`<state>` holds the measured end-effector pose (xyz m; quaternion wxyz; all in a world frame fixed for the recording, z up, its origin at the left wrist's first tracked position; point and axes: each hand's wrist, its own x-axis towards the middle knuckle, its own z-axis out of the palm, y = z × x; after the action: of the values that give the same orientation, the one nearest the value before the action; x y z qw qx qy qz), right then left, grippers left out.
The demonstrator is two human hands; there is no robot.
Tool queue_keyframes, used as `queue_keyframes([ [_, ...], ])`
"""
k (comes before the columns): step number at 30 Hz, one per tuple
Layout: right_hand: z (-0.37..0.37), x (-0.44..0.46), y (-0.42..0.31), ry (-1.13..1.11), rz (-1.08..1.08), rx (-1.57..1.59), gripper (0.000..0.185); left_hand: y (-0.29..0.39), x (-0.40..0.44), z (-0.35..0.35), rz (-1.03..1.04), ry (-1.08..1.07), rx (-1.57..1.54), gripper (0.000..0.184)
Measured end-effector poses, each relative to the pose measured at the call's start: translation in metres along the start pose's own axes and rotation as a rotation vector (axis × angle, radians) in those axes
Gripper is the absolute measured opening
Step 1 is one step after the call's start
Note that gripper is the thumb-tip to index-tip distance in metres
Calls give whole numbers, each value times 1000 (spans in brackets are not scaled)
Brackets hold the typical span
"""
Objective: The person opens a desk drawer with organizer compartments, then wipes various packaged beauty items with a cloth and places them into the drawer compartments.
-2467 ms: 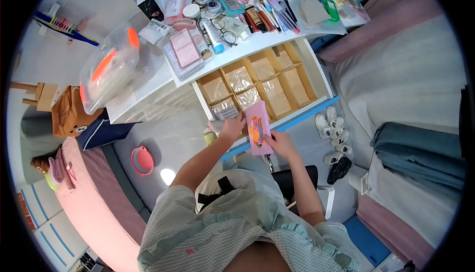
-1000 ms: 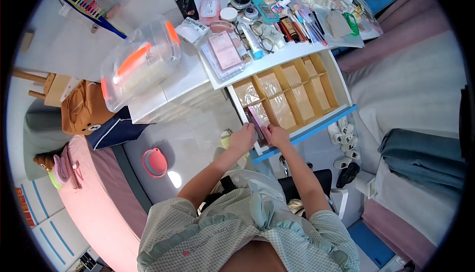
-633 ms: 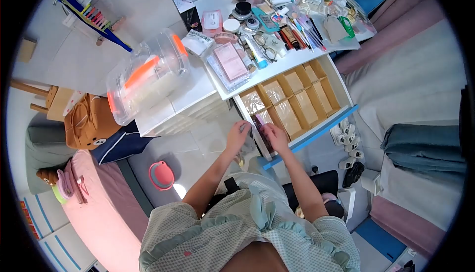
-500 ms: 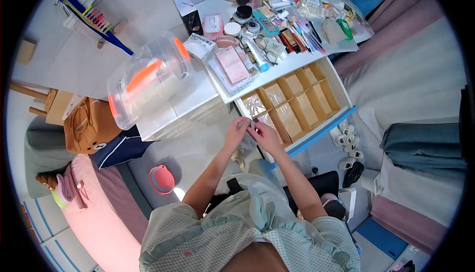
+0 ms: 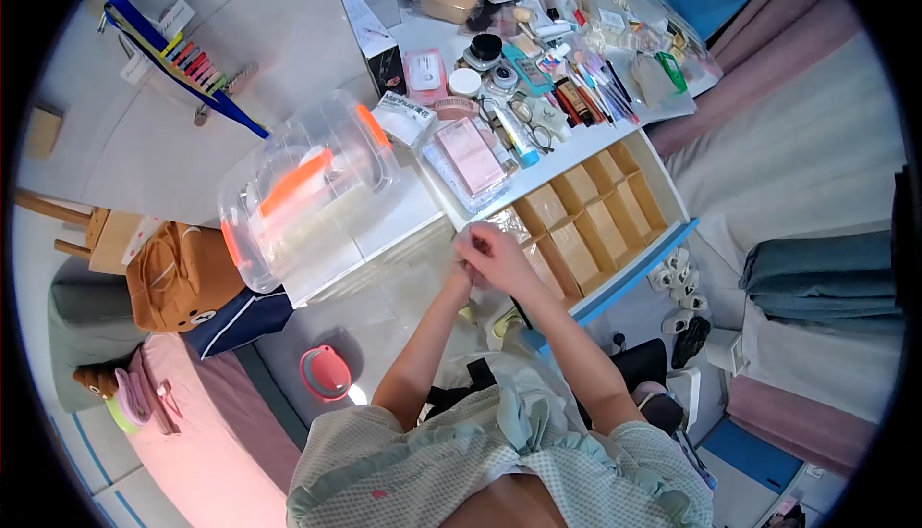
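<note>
Just in front of the open drawer (image 5: 636, 273), my two hands meet at its near left corner. My right hand (image 5: 497, 257) is closed, its fingers curled over the other hand. My left hand (image 5: 464, 267) is closed too and partly covered by the right. Whatever is between the fingers is hidden or too small to name. Cardboard dividers (image 5: 594, 230) split the drawer into several compartments; clear plastic wrap (image 5: 512, 224) shows in the far left one, beside my right hand.
Behind the drawer, the white desk holds a pink box (image 5: 469, 155), a white tube (image 5: 517, 134), eyeglasses (image 5: 543, 137), brushes and jars. A clear lidded bin (image 5: 322, 192) with orange latches stands left. A pink basin (image 5: 325, 372) is on the floor.
The view has shifted slightly, so the desk and drawer appear lower and further right. My right hand has come over my left, covering more of it.
</note>
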<state>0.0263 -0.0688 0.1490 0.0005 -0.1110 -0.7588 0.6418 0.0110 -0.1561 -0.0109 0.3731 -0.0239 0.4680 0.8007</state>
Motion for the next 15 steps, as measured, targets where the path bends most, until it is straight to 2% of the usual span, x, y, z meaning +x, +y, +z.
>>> queue_keyframes([
  [1, 2, 5, 5, -18, -83, -55, 23, -29, 15, -14, -52, -24, -95, 39],
  [2, 4, 9, 7, -38, -166, -110, 23, -14, 10, -12, -113, -67, -192, 42],
  [3, 8, 7, -12, -62, 31, 46, 21, 17, -5, -5, -175, -109, -289, 45],
  [6, 9, 22, -27, -131, -181, -434, 22, 63, -21, 22, -265, -112, -497, 50],
  [9, 7, 47, -20, 81, 13, -371, 21, 94, -13, 40, -300, -6, -486, 47],
  [11, -6, 70, 2, 189, 27, -536, 29, 101, -4, 36, -282, 47, -269, 41],
  [14, -20, 89, 38, 347, -40, -862, 56, 81, 8, 23, -28, -21, -260, 22],
  [15, -22, 94, 43, 398, -79, -983, 67, 97, 2, 29, -120, 89, -401, 15],
])
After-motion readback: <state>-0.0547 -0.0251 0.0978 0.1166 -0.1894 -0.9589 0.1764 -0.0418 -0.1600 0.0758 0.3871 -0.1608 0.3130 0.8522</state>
